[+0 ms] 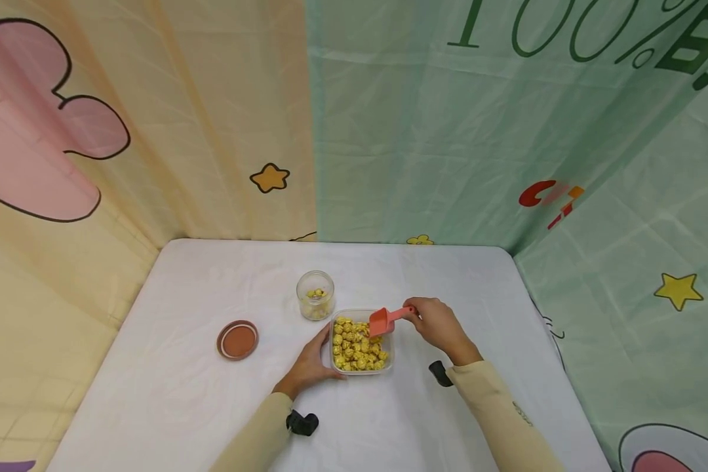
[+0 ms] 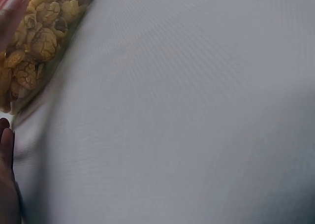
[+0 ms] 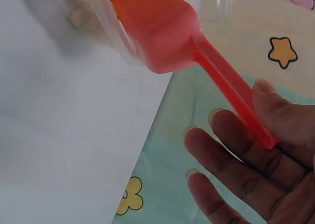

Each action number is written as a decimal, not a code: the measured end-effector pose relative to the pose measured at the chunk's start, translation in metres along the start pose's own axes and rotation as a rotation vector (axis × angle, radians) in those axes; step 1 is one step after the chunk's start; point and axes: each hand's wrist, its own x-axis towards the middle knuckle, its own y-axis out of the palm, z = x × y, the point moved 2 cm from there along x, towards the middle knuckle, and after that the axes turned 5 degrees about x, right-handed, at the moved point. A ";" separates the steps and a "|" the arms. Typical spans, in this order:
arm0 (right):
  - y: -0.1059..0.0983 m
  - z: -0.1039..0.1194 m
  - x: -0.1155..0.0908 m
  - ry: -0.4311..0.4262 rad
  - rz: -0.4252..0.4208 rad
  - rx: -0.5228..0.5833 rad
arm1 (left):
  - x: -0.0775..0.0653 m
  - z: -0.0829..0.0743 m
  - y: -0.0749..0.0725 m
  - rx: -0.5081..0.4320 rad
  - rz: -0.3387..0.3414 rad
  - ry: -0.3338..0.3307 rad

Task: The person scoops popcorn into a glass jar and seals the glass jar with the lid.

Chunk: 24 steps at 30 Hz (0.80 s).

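In the head view, a clear plastic container [image 1: 391, 357] full of yellow popcorn [image 1: 360, 351] stands on the table. My left hand [image 1: 308, 367] holds it at its near left corner, fingers along the left side and thumb at the front edge. My right hand [image 1: 439, 326] pinches the handle of a small red scoop [image 1: 382, 322] between thumb and index finger. The scoop's head is tilted over the container's far right part. In the right wrist view, the other fingers [image 3: 231, 165] are spread below the handle. Whether the scoop holds popcorn is hard to tell.
A clear jar [image 1: 315, 296] with some popcorn in it stands just behind the container, to the left. Further left lies a round brown lid [image 1: 238, 340]. White cloth covers the table [image 1: 153, 393], and printed curtains [image 1: 389, 131] hang around it.
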 end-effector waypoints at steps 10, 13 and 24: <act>0.003 0.009 0.007 -0.007 0.039 -0.098 | 0.001 0.002 0.000 0.026 0.025 -0.009; 0.003 0.010 0.009 -0.004 0.053 -0.108 | 0.001 0.002 0.000 0.020 0.019 -0.018; 0.011 0.005 0.013 0.000 0.104 -0.062 | 0.001 0.001 0.001 0.016 0.019 -0.028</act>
